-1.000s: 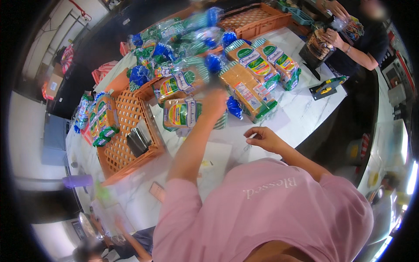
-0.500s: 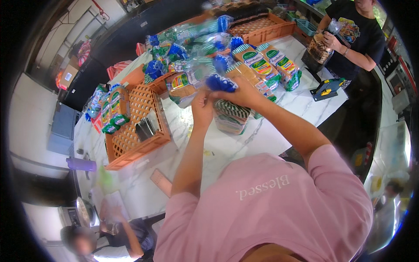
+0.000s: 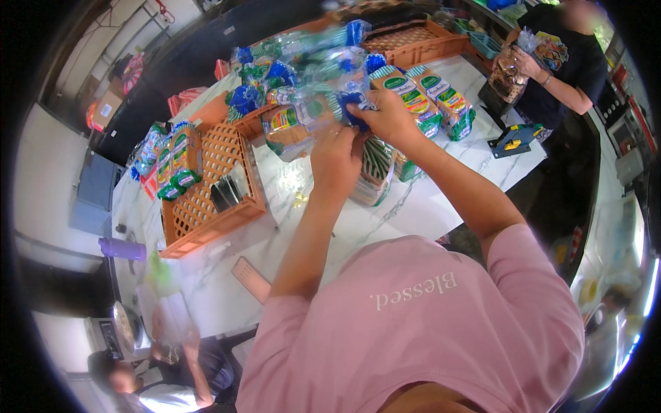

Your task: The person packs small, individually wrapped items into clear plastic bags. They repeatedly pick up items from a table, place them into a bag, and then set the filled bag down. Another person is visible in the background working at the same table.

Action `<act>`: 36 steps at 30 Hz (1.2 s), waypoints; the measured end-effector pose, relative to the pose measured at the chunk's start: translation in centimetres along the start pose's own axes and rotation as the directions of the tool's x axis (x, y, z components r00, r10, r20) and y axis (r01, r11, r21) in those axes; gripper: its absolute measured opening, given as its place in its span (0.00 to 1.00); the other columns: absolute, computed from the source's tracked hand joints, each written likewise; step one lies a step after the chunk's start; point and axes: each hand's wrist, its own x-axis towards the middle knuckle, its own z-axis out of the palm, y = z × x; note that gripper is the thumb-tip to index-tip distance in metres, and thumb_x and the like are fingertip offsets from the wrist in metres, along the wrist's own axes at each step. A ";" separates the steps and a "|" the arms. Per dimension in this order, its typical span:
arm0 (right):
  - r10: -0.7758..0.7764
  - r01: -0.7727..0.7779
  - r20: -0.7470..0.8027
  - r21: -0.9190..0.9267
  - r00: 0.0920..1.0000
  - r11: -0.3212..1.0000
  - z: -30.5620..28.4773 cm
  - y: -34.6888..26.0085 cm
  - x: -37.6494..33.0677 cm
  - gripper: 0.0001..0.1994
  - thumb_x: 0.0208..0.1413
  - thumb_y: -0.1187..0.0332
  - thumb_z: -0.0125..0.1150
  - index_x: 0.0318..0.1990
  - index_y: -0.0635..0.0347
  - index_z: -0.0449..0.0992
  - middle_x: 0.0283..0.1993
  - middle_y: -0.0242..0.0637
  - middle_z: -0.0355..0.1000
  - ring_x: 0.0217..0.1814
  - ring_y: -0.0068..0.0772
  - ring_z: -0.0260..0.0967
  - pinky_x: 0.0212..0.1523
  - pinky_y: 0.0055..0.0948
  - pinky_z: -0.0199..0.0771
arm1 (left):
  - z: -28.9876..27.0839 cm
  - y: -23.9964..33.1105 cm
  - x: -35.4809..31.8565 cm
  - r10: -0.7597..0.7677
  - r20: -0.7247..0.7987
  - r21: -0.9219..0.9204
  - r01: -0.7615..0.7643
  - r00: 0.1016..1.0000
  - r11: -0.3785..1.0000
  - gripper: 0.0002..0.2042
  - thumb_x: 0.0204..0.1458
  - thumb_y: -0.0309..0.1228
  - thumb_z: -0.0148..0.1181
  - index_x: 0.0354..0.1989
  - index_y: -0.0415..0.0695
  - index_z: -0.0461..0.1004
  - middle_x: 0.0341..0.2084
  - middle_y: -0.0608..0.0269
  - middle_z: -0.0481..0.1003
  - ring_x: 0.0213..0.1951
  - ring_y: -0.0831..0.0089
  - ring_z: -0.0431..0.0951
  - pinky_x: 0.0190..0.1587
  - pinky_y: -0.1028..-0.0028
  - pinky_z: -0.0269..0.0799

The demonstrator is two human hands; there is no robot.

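A bagged loaf of bread [image 3: 372, 184] with a green-and-white striped wrapper stands on the white marbled table [image 3: 303, 237] in front of me. My right hand [image 3: 389, 118] is closed round the bag's gathered blue top [image 3: 354, 113]. Just below and to the left, my left hand [image 3: 335, 160] pinches the twisted neck of the same bag; its fingertips are partly hidden. Another bagged loaf [image 3: 292, 126] lies beyond my left hand. Right of my hands are more bagged loaves [image 3: 441, 96] in a row.
An orange plastic crate [image 3: 213, 237] on the left holds bagged loaves and a dark stack. Nearby are a pink phone [image 3: 250, 279] and a purple bottle [image 3: 122, 248]. A co-worker [image 3: 561, 62] holds a dark bag at the far right by a tape dispenser [image 3: 515, 140]; another person [image 3: 162, 378] sits lower left.
My left hand has shifted right and closer to my right hand at the bag's neck. The blue top now points upward rather than lying sideways.
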 end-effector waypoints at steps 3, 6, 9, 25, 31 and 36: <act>-0.042 0.043 -0.067 0.011 0.997 0.999 -0.1 -1.2 -1.1 0.11 0.48 0.65 0.63 0.33 0.65 0.76 0.26 0.50 0.72 0.27 0.46 0.71 0.31 0.42 0.68 | 0.6 -1.1 0.0 -0.015 -0.028 -0.034 0.014 1.000 0.999 0.05 0.41 0.20 0.61 0.28 0.39 0.72 0.27 0.57 0.73 0.32 0.58 0.74 0.33 0.66 0.68; 0.173 -0.150 -0.021 0.396 0.985 0.906 -0.3 -0.8 -1.7 0.10 0.49 0.67 0.63 0.34 0.65 0.75 0.26 0.44 0.73 0.25 0.36 0.71 0.25 0.34 0.70 | 1.3 -1.5 -0.4 -0.108 -0.044 -0.198 0.098 0.993 0.975 0.05 0.41 0.19 0.60 0.27 0.39 0.72 0.25 0.57 0.73 0.30 0.57 0.73 0.33 0.65 0.68; 0.336 -0.288 0.095 0.755 0.937 0.589 0.4 1.1 -1.6 0.10 0.51 0.68 0.62 0.36 0.65 0.75 0.27 0.36 0.73 0.24 0.25 0.70 0.19 0.23 0.69 | 1.6 -0.9 0.0 -0.061 -0.076 -0.184 0.046 0.995 0.982 0.07 0.39 0.17 0.59 0.28 0.41 0.72 0.25 0.57 0.72 0.30 0.57 0.73 0.32 0.65 0.68; 0.218 -0.391 0.340 0.608 0.915 0.692 -1.2 1.4 -2.8 0.22 0.48 0.63 0.66 0.48 0.63 0.68 0.37 0.35 0.71 0.35 0.23 0.71 0.28 0.19 0.73 | -0.4 -0.8 -0.9 0.088 0.026 -0.270 -0.077 0.996 0.960 0.10 0.36 0.16 0.56 0.29 0.42 0.68 0.29 0.56 0.71 0.32 0.56 0.71 0.32 0.64 0.68; -0.176 -0.316 0.610 0.610 0.773 0.727 -2.5 3.6 -2.1 0.30 0.35 0.69 0.74 0.49 0.60 0.68 0.42 0.37 0.71 0.47 0.30 0.68 0.48 0.30 0.69 | 0.0 -0.7 -2.7 -0.025 -0.002 -0.313 0.023 1.000 0.949 0.12 0.38 0.16 0.53 0.33 0.42 0.67 0.31 0.53 0.68 0.34 0.55 0.70 0.36 0.64 0.68; -0.069 -0.110 0.523 0.304 0.850 0.946 -2.6 1.3 -0.9 0.16 0.39 0.75 0.71 0.38 0.63 0.74 0.28 0.29 0.73 0.29 0.22 0.70 0.32 0.26 0.74 | -0.6 -1.0 -3.0 -0.098 -0.141 -0.245 0.061 0.985 0.968 0.12 0.37 0.16 0.54 0.33 0.41 0.69 0.33 0.51 0.69 0.37 0.53 0.70 0.38 0.64 0.66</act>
